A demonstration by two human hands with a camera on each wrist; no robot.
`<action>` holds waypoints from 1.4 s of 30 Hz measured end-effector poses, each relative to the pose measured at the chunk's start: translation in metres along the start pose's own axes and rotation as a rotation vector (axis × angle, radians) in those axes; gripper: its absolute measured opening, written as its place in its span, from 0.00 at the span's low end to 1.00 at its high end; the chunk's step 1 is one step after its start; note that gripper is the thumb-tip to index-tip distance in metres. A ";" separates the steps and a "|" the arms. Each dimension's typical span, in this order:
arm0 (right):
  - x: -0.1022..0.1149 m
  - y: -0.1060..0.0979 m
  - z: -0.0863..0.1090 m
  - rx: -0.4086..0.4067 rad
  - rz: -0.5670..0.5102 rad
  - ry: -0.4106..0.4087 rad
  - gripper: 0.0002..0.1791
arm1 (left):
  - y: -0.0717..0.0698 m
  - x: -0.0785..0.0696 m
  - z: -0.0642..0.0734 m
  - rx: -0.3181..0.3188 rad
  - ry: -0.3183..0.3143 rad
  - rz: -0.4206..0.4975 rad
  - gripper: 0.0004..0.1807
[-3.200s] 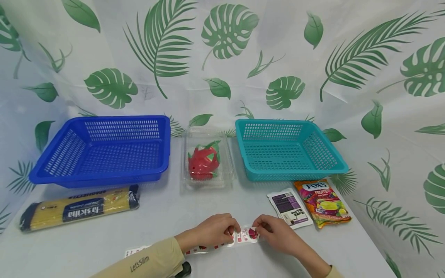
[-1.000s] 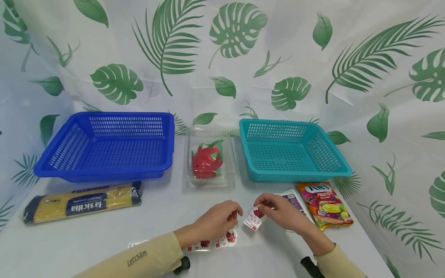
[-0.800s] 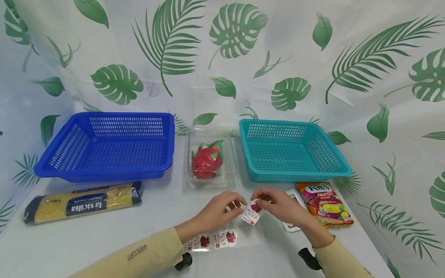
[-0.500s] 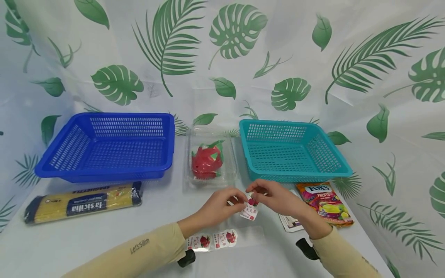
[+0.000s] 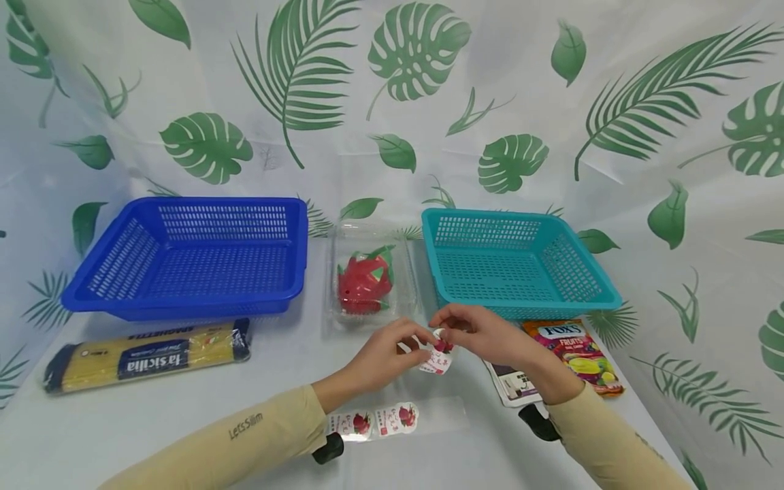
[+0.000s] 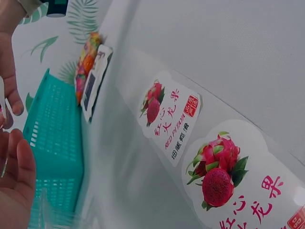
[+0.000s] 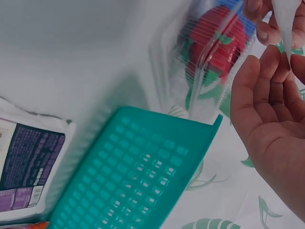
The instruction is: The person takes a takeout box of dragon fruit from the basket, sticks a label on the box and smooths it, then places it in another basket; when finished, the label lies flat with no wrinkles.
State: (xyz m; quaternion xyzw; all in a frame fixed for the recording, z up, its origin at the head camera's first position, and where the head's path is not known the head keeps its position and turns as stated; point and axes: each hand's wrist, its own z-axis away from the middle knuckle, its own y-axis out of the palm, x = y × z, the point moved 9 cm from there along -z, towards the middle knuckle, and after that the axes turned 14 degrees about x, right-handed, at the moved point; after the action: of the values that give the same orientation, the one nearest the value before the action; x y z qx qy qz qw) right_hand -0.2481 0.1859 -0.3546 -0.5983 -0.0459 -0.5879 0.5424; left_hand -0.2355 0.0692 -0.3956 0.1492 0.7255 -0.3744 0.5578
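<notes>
My right hand pinches the top of a peeled dragon-fruit sticker, held above the table. The fingers of my left hand pinch its left side. Edge-on, the sticker shows as a thin white sheet between both hands in the right wrist view. Below lies a clear backing strip bearing more stickers; the left sleeve hides part of it. Both stickers seen close in the left wrist view show red pitaya and Chinese writing. Behind the hands, a red dragon fruit sits in a clear plastic box.
A blue basket stands at back left, a teal basket at back right. A spaghetti pack lies at left. On the right are a Fox's candy bag and a white-and-purple pouch, partly behind the right arm.
The right hand has peeled one sticker off the strip and lifted it away. The left hand has left the strip and come to the sticker; both have moved up toward the box.
</notes>
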 end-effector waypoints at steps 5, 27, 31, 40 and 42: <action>0.001 -0.002 -0.003 -0.030 -0.013 0.010 0.13 | -0.003 0.000 0.000 -0.031 -0.036 0.035 0.10; -0.003 -0.017 -0.026 -0.335 -0.169 0.070 0.17 | -0.069 -0.009 -0.008 -0.259 -0.073 -0.002 0.15; -0.003 -0.019 -0.036 -0.331 -0.241 0.080 0.17 | -0.077 -0.006 -0.009 -0.279 -0.092 0.012 0.15; -0.004 -0.031 -0.068 -0.322 -0.279 0.087 0.16 | -0.106 0.005 -0.020 -0.263 -0.177 -0.066 0.12; -0.006 -0.035 -0.076 -0.319 -0.272 0.102 0.16 | -0.113 0.009 -0.023 -0.252 -0.210 -0.075 0.11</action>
State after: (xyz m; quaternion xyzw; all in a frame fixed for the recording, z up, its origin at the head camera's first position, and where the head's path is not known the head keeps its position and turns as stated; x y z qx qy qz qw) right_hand -0.3236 0.1506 -0.3597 -0.6345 -0.0054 -0.6850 0.3581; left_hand -0.3262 0.0080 -0.3593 0.0107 0.7097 -0.3145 0.6304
